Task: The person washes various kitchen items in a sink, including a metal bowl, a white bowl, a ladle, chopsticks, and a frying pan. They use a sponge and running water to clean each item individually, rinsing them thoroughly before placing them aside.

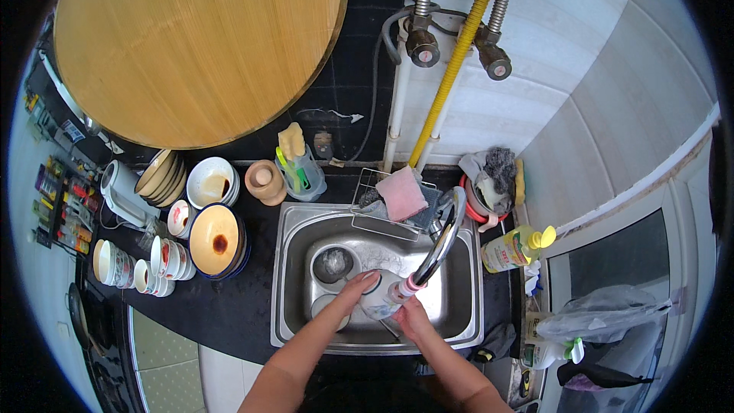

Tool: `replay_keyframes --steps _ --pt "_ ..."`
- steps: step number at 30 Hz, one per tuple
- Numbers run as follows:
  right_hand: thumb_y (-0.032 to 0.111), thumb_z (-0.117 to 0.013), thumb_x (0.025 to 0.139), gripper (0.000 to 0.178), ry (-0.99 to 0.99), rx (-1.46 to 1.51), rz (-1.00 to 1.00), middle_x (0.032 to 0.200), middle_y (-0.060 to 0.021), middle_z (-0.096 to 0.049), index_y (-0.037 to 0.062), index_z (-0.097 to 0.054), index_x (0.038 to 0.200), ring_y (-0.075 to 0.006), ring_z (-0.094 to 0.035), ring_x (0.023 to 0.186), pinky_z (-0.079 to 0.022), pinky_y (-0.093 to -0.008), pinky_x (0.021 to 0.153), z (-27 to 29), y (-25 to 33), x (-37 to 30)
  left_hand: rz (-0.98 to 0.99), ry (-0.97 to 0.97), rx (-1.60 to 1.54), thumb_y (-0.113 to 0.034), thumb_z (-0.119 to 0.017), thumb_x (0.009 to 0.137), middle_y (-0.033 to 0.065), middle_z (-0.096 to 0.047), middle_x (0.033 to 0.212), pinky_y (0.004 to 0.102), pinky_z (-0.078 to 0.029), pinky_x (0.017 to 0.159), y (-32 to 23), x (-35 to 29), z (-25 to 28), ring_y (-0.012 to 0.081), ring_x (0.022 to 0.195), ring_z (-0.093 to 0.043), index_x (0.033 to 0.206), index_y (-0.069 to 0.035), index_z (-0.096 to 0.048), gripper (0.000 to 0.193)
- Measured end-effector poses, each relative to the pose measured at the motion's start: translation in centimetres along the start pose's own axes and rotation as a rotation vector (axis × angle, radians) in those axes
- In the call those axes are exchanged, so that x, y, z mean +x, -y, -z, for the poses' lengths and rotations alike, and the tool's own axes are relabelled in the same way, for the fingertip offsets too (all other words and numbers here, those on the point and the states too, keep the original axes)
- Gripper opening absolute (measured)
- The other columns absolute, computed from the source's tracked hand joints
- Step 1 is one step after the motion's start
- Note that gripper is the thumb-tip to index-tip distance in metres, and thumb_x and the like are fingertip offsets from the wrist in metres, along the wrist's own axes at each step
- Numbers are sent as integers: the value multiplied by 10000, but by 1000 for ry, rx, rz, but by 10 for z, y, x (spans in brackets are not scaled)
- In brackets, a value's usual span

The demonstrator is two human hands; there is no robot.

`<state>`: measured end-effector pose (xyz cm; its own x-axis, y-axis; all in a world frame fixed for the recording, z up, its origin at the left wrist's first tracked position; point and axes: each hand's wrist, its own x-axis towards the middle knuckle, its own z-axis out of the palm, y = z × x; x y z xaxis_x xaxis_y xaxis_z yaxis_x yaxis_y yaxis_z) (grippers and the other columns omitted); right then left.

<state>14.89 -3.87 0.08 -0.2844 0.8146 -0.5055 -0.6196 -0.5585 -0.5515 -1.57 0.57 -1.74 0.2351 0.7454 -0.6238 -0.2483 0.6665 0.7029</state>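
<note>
Over the steel sink, both hands hold a white bowl with a bluish floral pattern. My left hand grips its left side, fingers along the dark rim. At its lower right, my right hand is closed against the side, its fingers partly hidden. The chrome faucet arches down from the back right, and its pinkish-white nozzle is right above the bowl. A round drain strainer lies in the basin to the left. Beside my left wrist, a pale rounded dish is partly covered.
Left on the black counter stand stacked large bowls, rows of small bowls and a wooden mortar. A wire rack with a pink cloth crosses the sink's back edge. A yellow-capped bottle stands right of the sink.
</note>
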Motion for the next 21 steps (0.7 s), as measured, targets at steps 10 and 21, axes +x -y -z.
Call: replay_keyframes --steps 10,21 --pt "296 -470 859 300 -45 9 -130 1017 -44 -557 83 -495 1069 -165 -550 910 -449 -313 795 7 13 13 93 53 -145 -259 -619 775 59 -533 1087 286 -404 841 1 -18 20 139 974 -517 1169 -41 -433 487" --pt "260 -534 810 272 -25 -930 359 912 -68 -581 61 -563 993 -171 -545 850 -431 -283 754 -2 2 43 -34 337 201 -44 -627 739 17 -587 966 249 -407 808 27 -31 3 93 891 -529 1013 -33 -551 284"
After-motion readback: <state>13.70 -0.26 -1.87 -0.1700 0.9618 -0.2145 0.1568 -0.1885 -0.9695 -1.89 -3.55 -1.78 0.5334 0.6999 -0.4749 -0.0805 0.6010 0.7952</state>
